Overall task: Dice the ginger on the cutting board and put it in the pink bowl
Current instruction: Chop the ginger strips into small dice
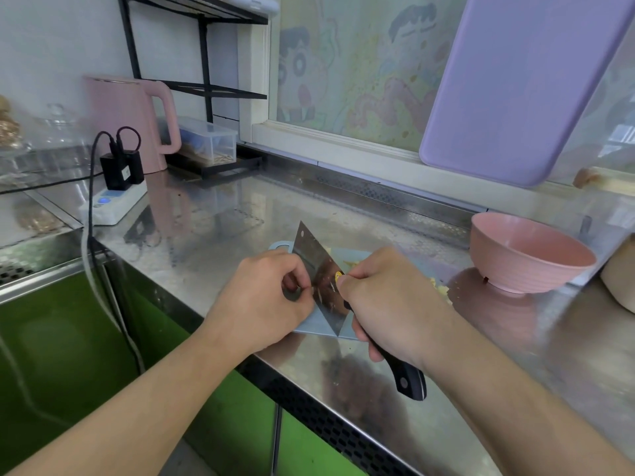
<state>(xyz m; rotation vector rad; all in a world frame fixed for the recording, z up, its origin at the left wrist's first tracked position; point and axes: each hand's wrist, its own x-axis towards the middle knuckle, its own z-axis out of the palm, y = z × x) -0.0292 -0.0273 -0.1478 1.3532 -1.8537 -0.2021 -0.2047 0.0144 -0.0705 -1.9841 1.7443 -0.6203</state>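
Observation:
A small light-blue cutting board (321,327) lies on the steel counter, mostly hidden by my hands. My right hand (385,300) grips the black handle of a steel cleaver (318,269), whose blade stands over the board. My left hand (268,297) has its fingers curled, with the fingertips touching the flat of the blade. Pale yellow ginger bits (438,288) show at the board's right side, and a few more ginger bits (347,261) show behind the blade. The pink bowl (529,255) stands upright to the right of the board, and its visible inside looks bare.
A steel counter (213,228) carries a white power strip (113,204) with black chargers and a cable at far left, a pink kettle (130,118) and a clear box (206,140) behind. A lilac board (508,87) leans on the window. The counter edge runs diagonally below my wrists.

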